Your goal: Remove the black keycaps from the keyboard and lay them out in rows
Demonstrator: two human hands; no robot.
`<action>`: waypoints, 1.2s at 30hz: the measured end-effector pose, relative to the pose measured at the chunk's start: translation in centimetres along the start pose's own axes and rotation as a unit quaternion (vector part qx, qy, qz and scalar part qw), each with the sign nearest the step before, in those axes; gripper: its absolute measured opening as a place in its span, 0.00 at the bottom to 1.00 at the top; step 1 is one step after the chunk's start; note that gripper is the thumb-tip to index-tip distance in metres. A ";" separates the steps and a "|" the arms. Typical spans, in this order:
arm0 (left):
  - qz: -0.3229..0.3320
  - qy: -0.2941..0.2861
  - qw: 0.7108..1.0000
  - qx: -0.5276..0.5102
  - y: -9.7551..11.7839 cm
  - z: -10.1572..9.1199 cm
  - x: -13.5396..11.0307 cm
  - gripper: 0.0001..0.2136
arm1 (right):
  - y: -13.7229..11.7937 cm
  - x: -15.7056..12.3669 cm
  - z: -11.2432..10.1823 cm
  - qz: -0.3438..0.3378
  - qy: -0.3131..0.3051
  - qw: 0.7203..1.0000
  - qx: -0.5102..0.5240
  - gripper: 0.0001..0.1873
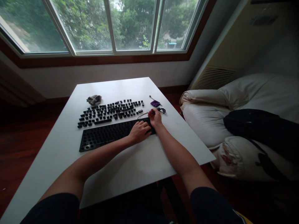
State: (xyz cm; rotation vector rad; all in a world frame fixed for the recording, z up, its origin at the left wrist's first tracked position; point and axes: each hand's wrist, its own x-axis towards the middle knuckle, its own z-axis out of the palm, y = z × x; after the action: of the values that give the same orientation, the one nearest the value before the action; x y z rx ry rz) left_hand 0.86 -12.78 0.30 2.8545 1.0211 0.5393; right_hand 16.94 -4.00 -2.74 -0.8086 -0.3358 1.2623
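Dozens of keycaps (109, 110) lie loose on the tabletop (126, 165) at the keyboard's (109, 132) twelve o'clock, so most look detached; how many remain fitted is too dark to tell. The left hand (140, 131) rests on the keyboard's three-o'clock end; at its one o'clock the right hand (154, 117) curls beside the cable (161, 110), any grip unclear for both.

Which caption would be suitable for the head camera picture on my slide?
Left hand on a black keyboard, right hand near its right end, loose keycaps beyond it on a white table.
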 end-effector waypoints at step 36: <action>-0.065 0.036 0.996 -0.040 1.3 2.7 -0.6 0.07 | 1.0 0.0 0.2 -0.054 -0.037 0.996 -0.060 0.07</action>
State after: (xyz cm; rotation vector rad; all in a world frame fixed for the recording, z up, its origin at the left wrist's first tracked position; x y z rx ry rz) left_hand 2.09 -14.00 -2.18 2.6935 1.1588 0.6606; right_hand 16.10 -3.90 -3.30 -0.8354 -0.5131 1.1808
